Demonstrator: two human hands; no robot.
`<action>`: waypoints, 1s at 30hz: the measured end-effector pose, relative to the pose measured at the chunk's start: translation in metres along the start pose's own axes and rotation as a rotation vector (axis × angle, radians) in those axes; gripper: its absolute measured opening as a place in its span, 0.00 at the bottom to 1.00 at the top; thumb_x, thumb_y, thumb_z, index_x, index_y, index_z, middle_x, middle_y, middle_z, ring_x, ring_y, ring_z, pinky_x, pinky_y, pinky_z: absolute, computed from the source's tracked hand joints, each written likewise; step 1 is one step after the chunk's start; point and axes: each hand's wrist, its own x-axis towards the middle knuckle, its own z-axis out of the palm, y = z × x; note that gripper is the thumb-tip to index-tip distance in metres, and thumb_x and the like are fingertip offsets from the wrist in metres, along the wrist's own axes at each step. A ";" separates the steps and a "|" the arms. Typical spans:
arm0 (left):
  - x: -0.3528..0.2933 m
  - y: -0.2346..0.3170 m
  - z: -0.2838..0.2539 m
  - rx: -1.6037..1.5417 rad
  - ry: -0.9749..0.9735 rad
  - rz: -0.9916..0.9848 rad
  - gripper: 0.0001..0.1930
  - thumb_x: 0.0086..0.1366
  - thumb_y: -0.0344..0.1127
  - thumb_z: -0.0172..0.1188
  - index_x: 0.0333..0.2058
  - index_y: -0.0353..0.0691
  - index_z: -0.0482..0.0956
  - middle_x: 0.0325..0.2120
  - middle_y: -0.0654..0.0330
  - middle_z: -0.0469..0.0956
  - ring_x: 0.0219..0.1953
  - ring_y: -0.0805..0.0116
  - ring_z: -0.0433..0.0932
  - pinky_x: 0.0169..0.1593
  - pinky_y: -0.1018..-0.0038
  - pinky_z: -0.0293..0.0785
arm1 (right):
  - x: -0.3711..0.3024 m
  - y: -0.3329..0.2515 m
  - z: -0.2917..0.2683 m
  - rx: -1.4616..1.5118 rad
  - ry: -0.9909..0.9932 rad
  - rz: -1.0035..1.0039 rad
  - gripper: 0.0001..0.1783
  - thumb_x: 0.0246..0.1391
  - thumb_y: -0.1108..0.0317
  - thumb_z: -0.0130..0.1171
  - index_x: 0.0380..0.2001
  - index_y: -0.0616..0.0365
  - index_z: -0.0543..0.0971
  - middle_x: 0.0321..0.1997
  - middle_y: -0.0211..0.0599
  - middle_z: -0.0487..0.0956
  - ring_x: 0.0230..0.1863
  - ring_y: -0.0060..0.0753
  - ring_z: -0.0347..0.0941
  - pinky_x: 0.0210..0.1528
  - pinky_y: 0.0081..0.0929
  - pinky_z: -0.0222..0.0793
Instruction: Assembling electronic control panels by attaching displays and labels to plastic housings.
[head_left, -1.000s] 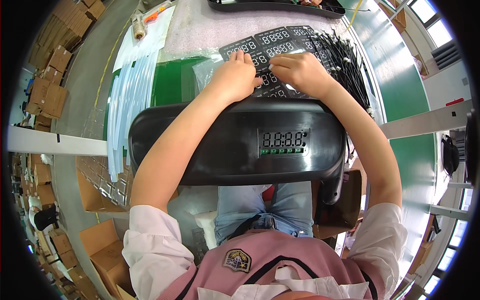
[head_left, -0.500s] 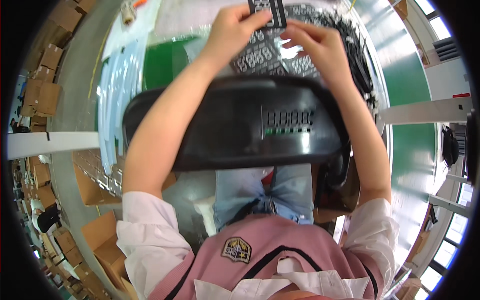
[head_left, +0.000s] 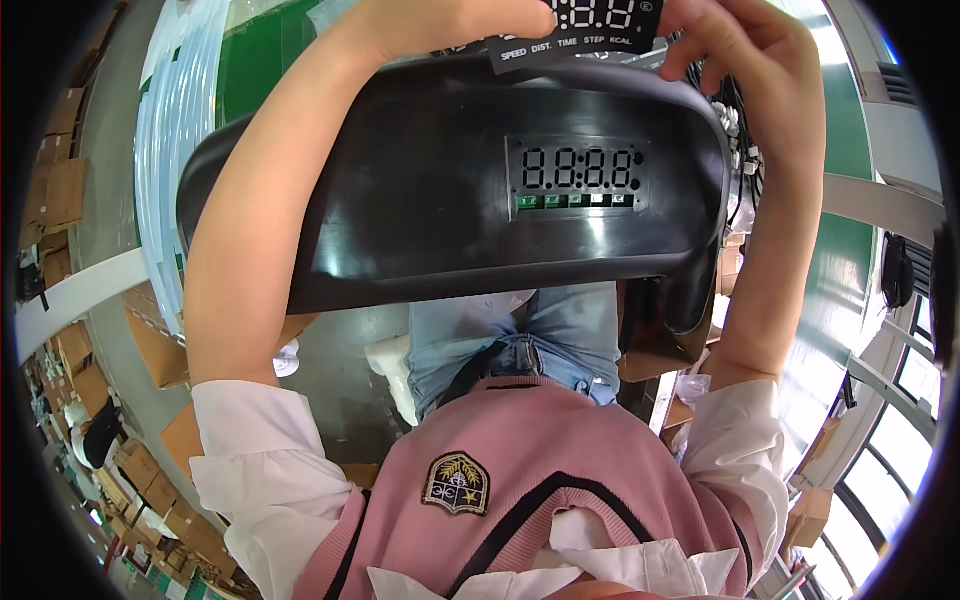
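Observation:
A black display overlay sticker [head_left: 590, 42] with pale digit shapes and a row of small lettering is stretched above the far edge of a black plastic console [head_left: 420, 190]. My left hand [head_left: 460, 22] pinches its left part, partly cut off by the top of the picture. At the sticker's right edge my right hand [head_left: 755, 55] has its fingertips closed on it, the other fingers curled. The console lies across in front of me, its recessed digit window [head_left: 578, 170] bare, with small green pieces along the lower row. Neither hand touches the console visibly.
Long pale-blue strips [head_left: 180, 130] lie at the left on the table. White connectors and dark cables [head_left: 735, 135] gather past the console's right end. Cardboard boxes [head_left: 155, 345] stand beside and below the table, and a grey-white post [head_left: 880, 205] rises at the right.
Both hands have come nearer with the sticker, and it now hangs just beyond the console's far edge. My right hand has closed on its right edge. The console appears larger and higher in view.

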 end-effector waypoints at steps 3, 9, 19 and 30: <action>0.001 0.005 0.003 0.096 -0.032 0.045 0.10 0.58 0.32 0.61 0.24 0.30 0.79 0.15 0.69 0.72 0.20 0.83 0.68 0.25 0.81 0.63 | -0.007 0.012 -0.001 -0.138 0.032 -0.006 0.11 0.54 0.70 0.65 0.37 0.66 0.80 0.26 0.32 0.79 0.24 0.19 0.75 0.25 0.14 0.70; 0.009 0.015 0.011 -0.004 0.076 -0.112 0.12 0.62 0.37 0.61 0.27 0.31 0.80 0.14 0.67 0.71 0.19 0.82 0.68 0.25 0.80 0.64 | -0.033 0.027 -0.004 -0.237 0.286 -0.322 0.11 0.55 0.72 0.64 0.40 0.67 0.79 0.32 0.38 0.81 0.31 0.21 0.78 0.29 0.15 0.73; 0.016 -0.005 0.009 0.233 0.138 -0.118 0.13 0.64 0.37 0.59 0.27 0.32 0.81 0.15 0.64 0.75 0.20 0.79 0.72 0.26 0.79 0.68 | -0.088 0.043 0.006 0.001 0.394 -0.221 0.11 0.57 0.76 0.61 0.43 0.70 0.78 0.29 0.36 0.80 0.18 0.16 0.71 0.18 0.09 0.62; 0.014 0.005 0.016 0.437 0.063 -0.134 0.11 0.60 0.35 0.59 0.24 0.33 0.80 0.16 0.62 0.76 0.20 0.77 0.73 0.28 0.77 0.68 | -0.096 0.045 0.019 -0.003 0.280 0.069 0.11 0.56 0.77 0.61 0.41 0.71 0.78 0.27 0.34 0.79 0.14 0.12 0.64 0.14 0.08 0.54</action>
